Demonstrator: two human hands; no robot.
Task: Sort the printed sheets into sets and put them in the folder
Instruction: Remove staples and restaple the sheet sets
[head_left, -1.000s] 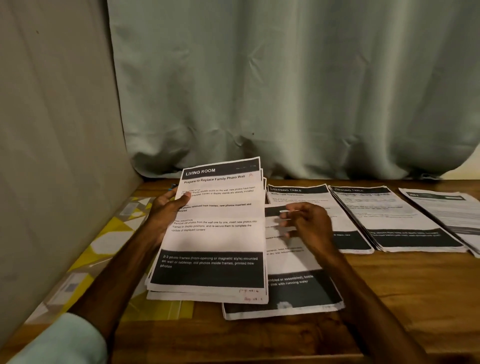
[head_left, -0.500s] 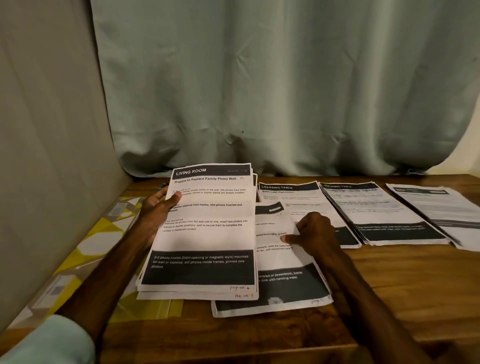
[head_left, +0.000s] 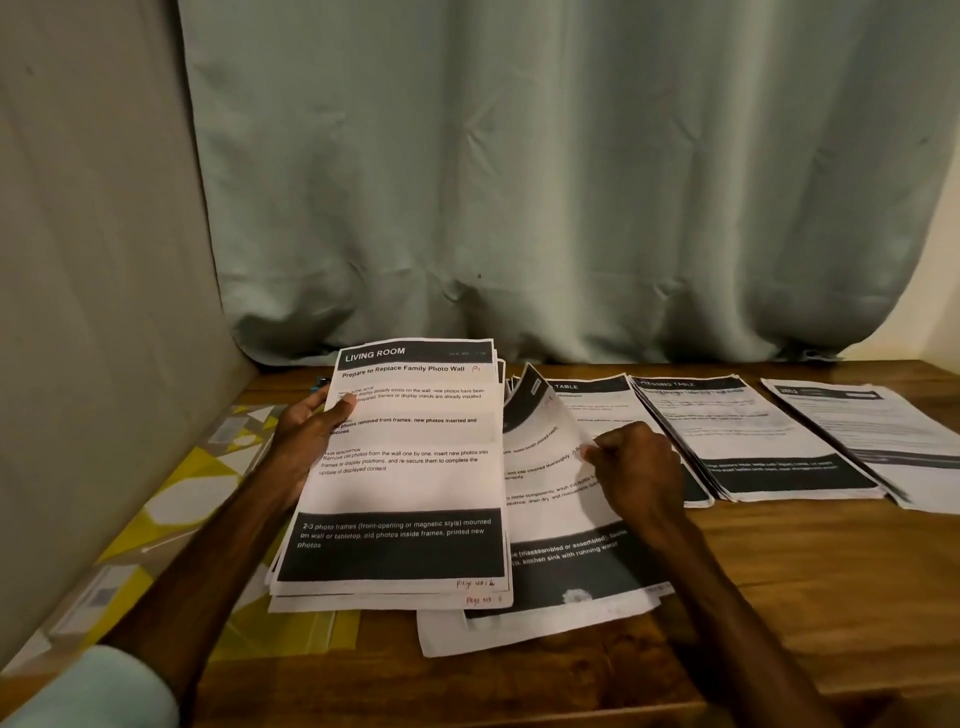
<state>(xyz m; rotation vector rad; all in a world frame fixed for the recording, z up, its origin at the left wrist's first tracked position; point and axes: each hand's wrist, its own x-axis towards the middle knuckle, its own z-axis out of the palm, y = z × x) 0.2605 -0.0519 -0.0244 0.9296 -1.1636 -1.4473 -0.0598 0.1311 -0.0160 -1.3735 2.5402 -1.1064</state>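
Slippage is the main risk. The right hand (head_left: 639, 467) pinches only the side edge of one curled sheet (head_left: 550, 452), thumb against bent fingers. Paper this thin may drag the page beneath along with it, or crease at the pinch.

The left hand (head_left: 306, 441) grips the stack headed LIVING ROOM (head_left: 410, 467), thumb on its face and fingers behind. Its lower edges sit staggered, so a looser grip could spill pages onto the loose pile (head_left: 545, 613) under the right hand and mix the sets.

The sheets are white with black header and footer bands and red handwritten page marks near the bottom corner. A row of piles (head_left: 753, 441) lies on the bench (head_left: 779, 571) beyond and right of the right hand. What looks like the folder (head_left: 171, 499), yellow-patterned, lies left of the left hand.
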